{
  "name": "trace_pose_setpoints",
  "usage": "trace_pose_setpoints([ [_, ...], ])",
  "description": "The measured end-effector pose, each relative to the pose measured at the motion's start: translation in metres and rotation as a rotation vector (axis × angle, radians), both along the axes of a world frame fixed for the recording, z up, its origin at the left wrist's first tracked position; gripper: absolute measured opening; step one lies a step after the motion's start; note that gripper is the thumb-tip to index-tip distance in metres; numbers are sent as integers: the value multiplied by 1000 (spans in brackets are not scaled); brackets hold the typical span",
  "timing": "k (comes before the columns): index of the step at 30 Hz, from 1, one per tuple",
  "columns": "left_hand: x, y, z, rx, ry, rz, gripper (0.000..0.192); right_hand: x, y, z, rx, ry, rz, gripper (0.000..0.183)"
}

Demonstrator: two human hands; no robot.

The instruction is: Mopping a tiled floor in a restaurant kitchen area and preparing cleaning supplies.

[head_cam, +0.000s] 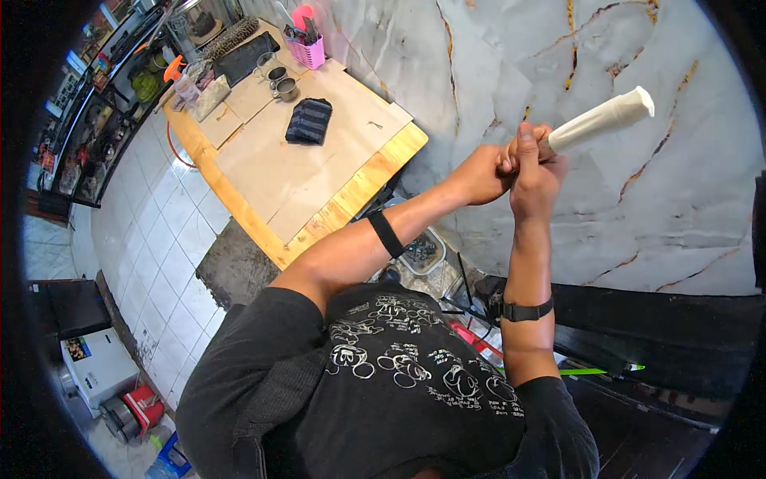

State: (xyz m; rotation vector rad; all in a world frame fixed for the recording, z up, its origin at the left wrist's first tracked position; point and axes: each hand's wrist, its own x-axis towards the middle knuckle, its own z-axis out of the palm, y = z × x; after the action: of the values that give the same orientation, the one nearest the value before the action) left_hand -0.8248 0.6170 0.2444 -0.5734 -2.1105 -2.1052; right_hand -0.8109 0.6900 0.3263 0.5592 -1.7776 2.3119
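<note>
Both my hands are raised together in front of the marble-patterned wall [586, 227]. They clasp the lower end of a long cream-coloured roll [601, 120], which points up and to the right. My right hand [535, 173] is wrapped round it with the thumb upright. My left hand [488, 170] is closed in a fist against the right one, at the roll's near end. The fingers hide that end. A folded dark striped cloth [309, 121] lies on the wooden table [371, 197], away from my hands.
Metal cups [286, 89], a pink basket of utensils [306, 51] and a spray bottle with an orange head [182, 84] stand at the table's far end. Beneath my arms is a clear plastic tub [423, 251]. A loaded shelf [99, 99] runs along the left.
</note>
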Motion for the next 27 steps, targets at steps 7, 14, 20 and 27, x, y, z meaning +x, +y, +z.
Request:
trace_pose_setpoints([
  [7,-8,-2,-39,85,-24,-65,13,-15,-2,-45,55,-77,-27,38],
  [14,-18,-3,-93,87,-3,-88,18,-15,-11,-80,88,-57,-73,33],
  [20,-6,-10,-118,-26,-23,44,23,-16,-12,-125,104,-108,-64,35],
  [27,0,-18,-164,-98,-172,-70,31,-11,-9,-175,286,-189,-20,41],
])
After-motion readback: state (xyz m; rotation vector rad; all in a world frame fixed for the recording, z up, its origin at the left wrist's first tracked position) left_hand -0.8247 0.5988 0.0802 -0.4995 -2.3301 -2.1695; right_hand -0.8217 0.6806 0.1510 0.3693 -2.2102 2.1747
